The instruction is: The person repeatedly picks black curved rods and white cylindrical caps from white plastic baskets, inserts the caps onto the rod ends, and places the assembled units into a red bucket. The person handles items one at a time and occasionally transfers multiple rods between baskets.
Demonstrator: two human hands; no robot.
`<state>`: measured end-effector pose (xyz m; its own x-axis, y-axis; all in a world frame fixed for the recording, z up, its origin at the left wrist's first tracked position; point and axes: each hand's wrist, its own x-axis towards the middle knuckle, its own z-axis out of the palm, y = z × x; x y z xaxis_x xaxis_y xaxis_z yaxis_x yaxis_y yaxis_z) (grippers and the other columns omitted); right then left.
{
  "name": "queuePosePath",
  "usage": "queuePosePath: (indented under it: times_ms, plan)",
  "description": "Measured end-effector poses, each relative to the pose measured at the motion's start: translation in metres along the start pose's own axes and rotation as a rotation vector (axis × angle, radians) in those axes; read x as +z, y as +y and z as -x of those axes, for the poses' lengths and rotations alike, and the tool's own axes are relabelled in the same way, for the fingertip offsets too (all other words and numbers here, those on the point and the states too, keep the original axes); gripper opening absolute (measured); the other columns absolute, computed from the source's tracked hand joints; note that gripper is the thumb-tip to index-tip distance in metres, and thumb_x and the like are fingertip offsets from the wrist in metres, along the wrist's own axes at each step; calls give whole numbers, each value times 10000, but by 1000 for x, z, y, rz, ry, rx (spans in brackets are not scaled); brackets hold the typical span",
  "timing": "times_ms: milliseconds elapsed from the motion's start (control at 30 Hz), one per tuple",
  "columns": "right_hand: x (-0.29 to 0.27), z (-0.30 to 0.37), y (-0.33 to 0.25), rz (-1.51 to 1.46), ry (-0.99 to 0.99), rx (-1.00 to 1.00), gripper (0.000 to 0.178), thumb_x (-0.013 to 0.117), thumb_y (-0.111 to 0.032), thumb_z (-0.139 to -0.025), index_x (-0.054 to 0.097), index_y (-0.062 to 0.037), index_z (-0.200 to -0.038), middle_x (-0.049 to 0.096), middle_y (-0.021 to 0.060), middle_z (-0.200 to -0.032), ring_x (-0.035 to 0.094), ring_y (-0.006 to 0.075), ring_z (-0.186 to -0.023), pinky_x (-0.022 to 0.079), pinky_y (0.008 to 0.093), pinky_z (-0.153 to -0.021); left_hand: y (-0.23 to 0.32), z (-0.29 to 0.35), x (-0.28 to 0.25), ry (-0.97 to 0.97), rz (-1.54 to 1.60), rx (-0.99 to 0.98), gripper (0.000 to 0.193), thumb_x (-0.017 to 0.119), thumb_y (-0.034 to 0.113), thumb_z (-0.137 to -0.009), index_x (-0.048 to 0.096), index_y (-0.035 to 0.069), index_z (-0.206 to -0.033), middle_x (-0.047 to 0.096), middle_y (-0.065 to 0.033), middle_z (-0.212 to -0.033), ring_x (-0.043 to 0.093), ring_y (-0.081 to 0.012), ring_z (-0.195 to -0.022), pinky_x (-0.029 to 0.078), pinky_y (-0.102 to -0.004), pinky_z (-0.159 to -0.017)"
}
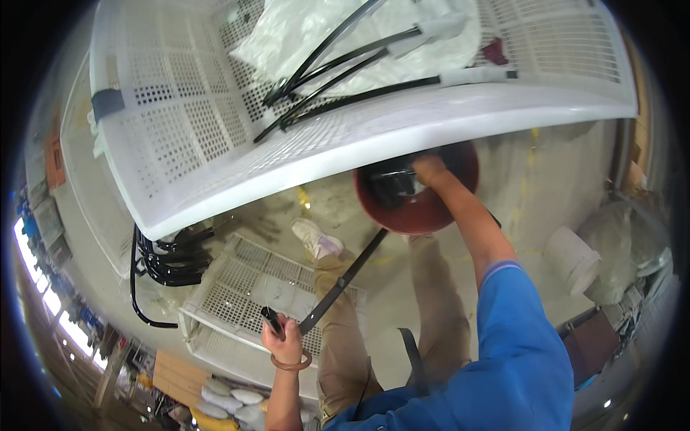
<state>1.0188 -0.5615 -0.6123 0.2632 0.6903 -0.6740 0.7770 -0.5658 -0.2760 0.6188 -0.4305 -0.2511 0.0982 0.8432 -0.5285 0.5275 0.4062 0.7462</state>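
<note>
My left hand (286, 345), a brown bangle at its wrist, is closed round a glossy black tube (272, 320) whose end points up. A long flat black bar (345, 279) runs from beside this hand toward the bucket; whether it joins the tube I cannot tell. My right arm reaches into a red bucket (399, 224) with a dark inside, partly under the big crate's edge. Inside it, my right hand (430, 171) is closed, next to something dark and shiny; what it grips is not clear.
A large white mesh crate (374, 129) spans the far side, holding black bent tubes (345, 61) and clear plastic sheeting (374, 43). Several black tubes (169, 262) rest at left beside a low white crate (241, 287). A white bucket (571, 258) and plastic bags (625, 237) stand at right.
</note>
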Motion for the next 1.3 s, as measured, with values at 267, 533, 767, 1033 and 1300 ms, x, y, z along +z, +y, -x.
queuePosePath:
  times_ms: [267, 533, 767, 1033, 1300]
  plan:
    - [-199, 144, -73, 105, -66, 12, 441, 656, -452, -867, 643, -111, -1146, 700, 116, -995, 692, 302, -892, 540, 437, -763, 100, 50, -17, -172, -276, 283, 325, 818, 227, -801, 556, 37, -829, 575, -29, -642, 519, -121, -541, 432, -286, -518]
    - [-306, 331, -92, -319, 506, -180, 444, 721, -201, -815, 588, -123, -1231, 642, 109, -1126, 593, 326, -1050, 451, 420, -905, 217, 82, -35, -303, -508, 520, 367, 677, 403, -906, 600, 47, -949, 623, -191, -675, 631, -406, -652, 484, -445, -561]
    - [-431, 457, -148, -294, 824, -488, 556, 722, -31, -738, 583, -138, -1265, 620, 68, -1158, 565, 295, -1068, 409, 409, -951, 322, 136, -74, -351, -584, 737, 373, 677, 427, -893, 615, 59, -920, 641, -180, -679, 636, -392, -644, 482, -448, -561]
    - [-474, 510, -179, -181, 940, -632, 528, 712, -63, -744, 610, -117, -1260, 621, 93, -1148, 561, 305, -1096, 410, 429, -982, 379, 183, -90, -427, -601, 959, 363, 664, 422, -899, 631, 66, -961, 650, -170, -708, 647, -374, -673, 493, -455, -582]
    - [-488, 525, -204, -156, 938, -829, 550, 738, -162, -757, 603, -119, -1288, 624, 112, -1082, 589, 323, -1013, 478, 429, -888, 374, 184, -74, -375, -645, 1043, 399, 657, 427, -903, 616, 36, -975, 648, -197, -717, 643, -402, -690, 494, -466, -590]
